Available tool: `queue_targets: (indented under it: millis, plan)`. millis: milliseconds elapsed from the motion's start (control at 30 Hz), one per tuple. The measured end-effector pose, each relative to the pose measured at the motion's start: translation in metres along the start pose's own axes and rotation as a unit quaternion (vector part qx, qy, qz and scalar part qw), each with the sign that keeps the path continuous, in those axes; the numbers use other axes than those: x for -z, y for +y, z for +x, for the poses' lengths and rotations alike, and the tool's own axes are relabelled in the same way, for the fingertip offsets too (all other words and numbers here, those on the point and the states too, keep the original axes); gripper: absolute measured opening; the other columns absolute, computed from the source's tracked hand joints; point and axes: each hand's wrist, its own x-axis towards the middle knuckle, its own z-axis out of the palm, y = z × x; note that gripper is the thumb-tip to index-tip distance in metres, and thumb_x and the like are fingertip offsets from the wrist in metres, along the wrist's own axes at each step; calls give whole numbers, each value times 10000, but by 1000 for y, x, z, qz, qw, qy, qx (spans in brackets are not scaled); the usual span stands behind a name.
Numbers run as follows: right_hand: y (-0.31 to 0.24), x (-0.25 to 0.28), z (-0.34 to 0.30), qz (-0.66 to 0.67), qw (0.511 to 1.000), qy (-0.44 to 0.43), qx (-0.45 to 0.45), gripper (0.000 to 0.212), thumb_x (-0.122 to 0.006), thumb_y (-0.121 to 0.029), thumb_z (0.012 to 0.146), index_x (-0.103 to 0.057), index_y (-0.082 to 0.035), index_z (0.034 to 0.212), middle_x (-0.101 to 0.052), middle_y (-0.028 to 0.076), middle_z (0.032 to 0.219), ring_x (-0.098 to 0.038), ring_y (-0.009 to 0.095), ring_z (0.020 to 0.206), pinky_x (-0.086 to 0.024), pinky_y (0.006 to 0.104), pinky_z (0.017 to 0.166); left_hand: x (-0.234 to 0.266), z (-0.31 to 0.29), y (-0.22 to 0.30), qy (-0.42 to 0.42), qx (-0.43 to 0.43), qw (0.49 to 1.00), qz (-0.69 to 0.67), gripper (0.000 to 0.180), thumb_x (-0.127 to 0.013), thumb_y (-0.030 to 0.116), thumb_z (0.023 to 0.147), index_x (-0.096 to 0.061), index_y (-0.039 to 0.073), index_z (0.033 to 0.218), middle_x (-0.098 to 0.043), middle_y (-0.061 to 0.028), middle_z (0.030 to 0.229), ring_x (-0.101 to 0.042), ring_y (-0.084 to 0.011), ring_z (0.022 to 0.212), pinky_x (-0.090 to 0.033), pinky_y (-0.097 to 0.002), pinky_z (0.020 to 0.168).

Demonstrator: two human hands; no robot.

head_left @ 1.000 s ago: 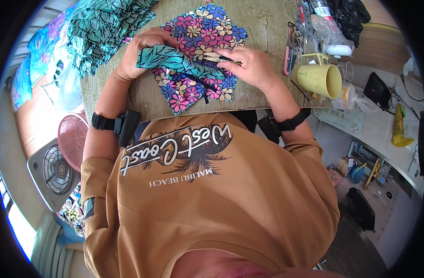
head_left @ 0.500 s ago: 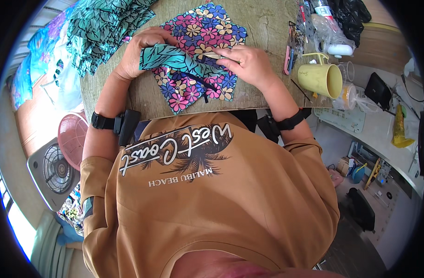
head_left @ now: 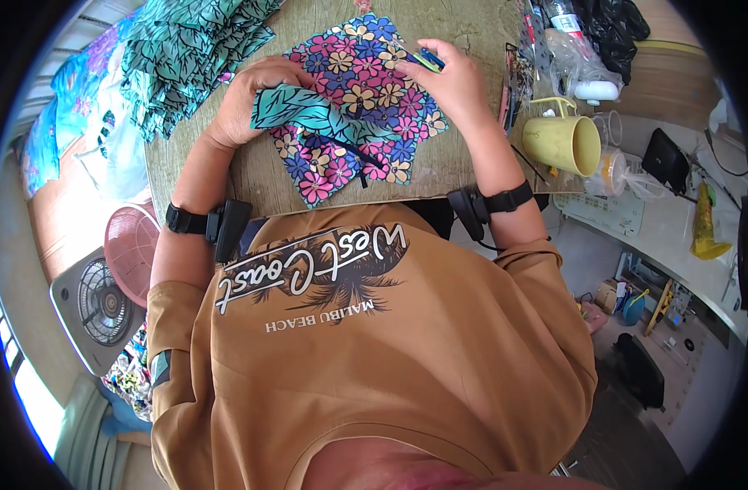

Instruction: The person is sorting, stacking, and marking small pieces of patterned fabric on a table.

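Floral cloth (head_left: 366, 73), in pink, blue and cream, lies spread on the worn wooden table in front of me. On top of it is a folded teal piece of fabric (head_left: 300, 106) with dark leaf outlines. My left hand (head_left: 264, 86) is closed on the left end of the teal fabric, its fingers partly curled out of sight. A dark narrow strip (head_left: 353, 152) trails from that fabric over the flowers. Above the floral cloth's right side, my right hand (head_left: 456, 77) pinches a small slim tool (head_left: 428, 60) with green and dark blue parts; its exact kind is unclear.
A tall pile of teal leaf-print pieces (head_left: 186, 61) stands at the far left. On the right are a yellow mug (head_left: 562, 143) lying on its side, pens and tools (head_left: 509, 94), a plastic bottle (head_left: 566, 20) and a black bag (head_left: 623, 33). A fan (head_left: 100, 306) stands left of me.
My right hand has lifted away from the teal fabric, up and to the right, taking the slim tool with it. The left hand keeps its hold, and the floral cloth has shifted slightly.
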Motion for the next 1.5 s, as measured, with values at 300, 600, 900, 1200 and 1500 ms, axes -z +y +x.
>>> queue_targets:
  millis: [300, 600, 900, 1200, 1500]
  plan:
    - [-9, 5, 9, -46, 995, -39, -80, 383, -704, -383, 773, -655, -73, 993, -687, 107, 908, -666, 233, 821, -494, 315, 719, -1, 2, 2, 1, 11, 1000, 0, 250, -679, 251, 727, -642, 33, 842, -659, -104, 967, -597, -257, 950, -441, -360, 867]
    - [-60, 6, -8, 86, 989, -87, 87, 232, -742, -170, 757, -652, -59, 940, -682, 67, 838, -650, 134, 711, -492, 262, 619, -9, 7, 13, 127, -32, 987, 93, 422, -719, 273, 692, -632, 93, 1065, -574, -106, 1212, -508, -291, 1136, -362, -386, 991]
    - [-84, -6, -21, 209, 941, -227, 141, 283, -755, -196, 750, -641, -72, 977, -677, 22, 882, -632, 111, 814, -492, 265, 713, -6, 0, 6, 68, -77, 979, 178, 246, -719, 283, 672, -681, 189, 896, -536, -93, 1288, -399, -355, 1246, -266, -466, 1057]
    - [-20, 2, -26, 150, 982, -66, 89, 371, -724, -363, 761, -651, -135, 1044, -680, 67, 905, -641, 181, 711, -495, 301, 616, 2, -10, -26, 22, -20, 985, -172, 242, -704, 257, 708, -573, 57, 670, -658, -143, 1035, -551, -323, 1074, -396, -433, 958]
    - [-23, 18, -38, 16, 986, -128, 102, 330, -716, -286, 768, -675, -185, 1080, -651, 80, 819, -625, 232, 748, -491, 303, 659, 5, -5, -13, -9, -9, 985, -171, 251, -659, 240, 770, -598, 19, 667, -669, -126, 926, -614, -234, 881, -477, -340, 793]
